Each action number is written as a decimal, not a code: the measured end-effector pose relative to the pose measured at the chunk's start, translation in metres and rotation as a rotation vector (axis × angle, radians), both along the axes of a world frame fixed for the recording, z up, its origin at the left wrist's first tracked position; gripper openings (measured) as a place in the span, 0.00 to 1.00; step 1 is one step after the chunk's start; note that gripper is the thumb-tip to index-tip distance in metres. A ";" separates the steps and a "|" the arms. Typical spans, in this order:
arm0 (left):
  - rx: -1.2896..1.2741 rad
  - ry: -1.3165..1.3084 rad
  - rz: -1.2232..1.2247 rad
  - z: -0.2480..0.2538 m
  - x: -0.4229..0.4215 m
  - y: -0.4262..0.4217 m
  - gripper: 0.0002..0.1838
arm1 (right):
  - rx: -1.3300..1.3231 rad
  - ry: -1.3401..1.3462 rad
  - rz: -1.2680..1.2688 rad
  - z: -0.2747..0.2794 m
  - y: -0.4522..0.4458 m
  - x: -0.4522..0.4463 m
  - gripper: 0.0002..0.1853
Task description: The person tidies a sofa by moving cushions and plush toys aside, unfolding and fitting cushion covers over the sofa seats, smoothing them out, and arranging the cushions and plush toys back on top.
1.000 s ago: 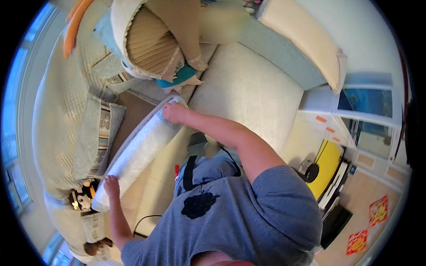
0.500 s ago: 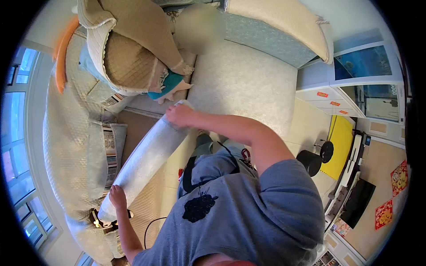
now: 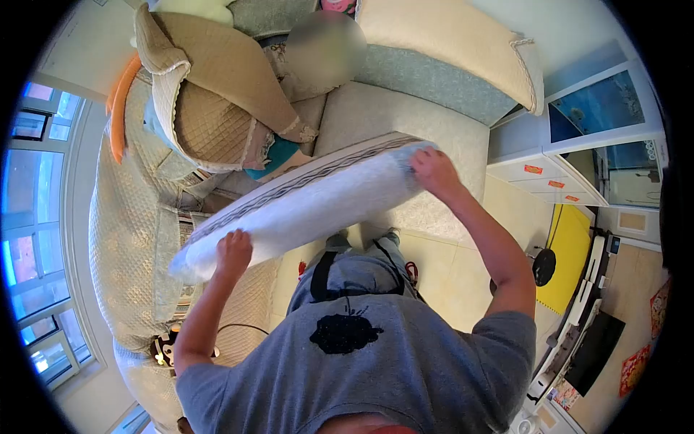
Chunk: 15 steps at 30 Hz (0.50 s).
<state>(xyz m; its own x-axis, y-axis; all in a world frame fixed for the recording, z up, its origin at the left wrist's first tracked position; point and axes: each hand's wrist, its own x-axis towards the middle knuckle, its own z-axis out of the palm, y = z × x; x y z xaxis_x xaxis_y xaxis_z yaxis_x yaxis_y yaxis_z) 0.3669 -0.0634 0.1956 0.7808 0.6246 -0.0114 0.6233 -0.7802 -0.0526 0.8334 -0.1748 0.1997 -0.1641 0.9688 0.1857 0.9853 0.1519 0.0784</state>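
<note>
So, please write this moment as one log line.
left hand: grips cushion; right hand: grips cushion's right end; cushion: held before body; sofa: partly hidden behind cushion

Before me, the cushion [image 3: 311, 206] spans from my left grip [image 3: 235, 253] to my right grip [image 3: 435, 173], crossing my view of the sofa seat [image 3: 405, 116] behind it. The cover [image 3: 217, 61] lies left of that seat. Farther left runs the window [image 3: 36, 242], behind the sofa back [image 3: 123, 246]. The cabinet [image 3: 524, 150] stands right of the seat; the plush toy [image 3: 165, 350] sits to my near left.
</note>
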 end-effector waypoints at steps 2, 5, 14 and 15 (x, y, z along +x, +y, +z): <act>-0.030 0.002 -0.063 -0.001 0.053 0.005 0.03 | -0.060 -0.029 -0.133 0.006 -0.027 0.037 0.07; -0.049 -0.024 -0.177 -0.020 0.127 0.007 0.02 | -0.115 -0.059 -0.282 0.010 -0.070 0.092 0.08; -0.033 -0.033 -0.363 -0.040 0.335 -0.022 0.03 | -0.083 -0.141 -0.627 -0.004 -0.202 0.222 0.08; -0.042 -0.028 -0.373 -0.043 0.354 -0.026 0.04 | -0.085 -0.166 -0.656 -0.013 -0.214 0.234 0.08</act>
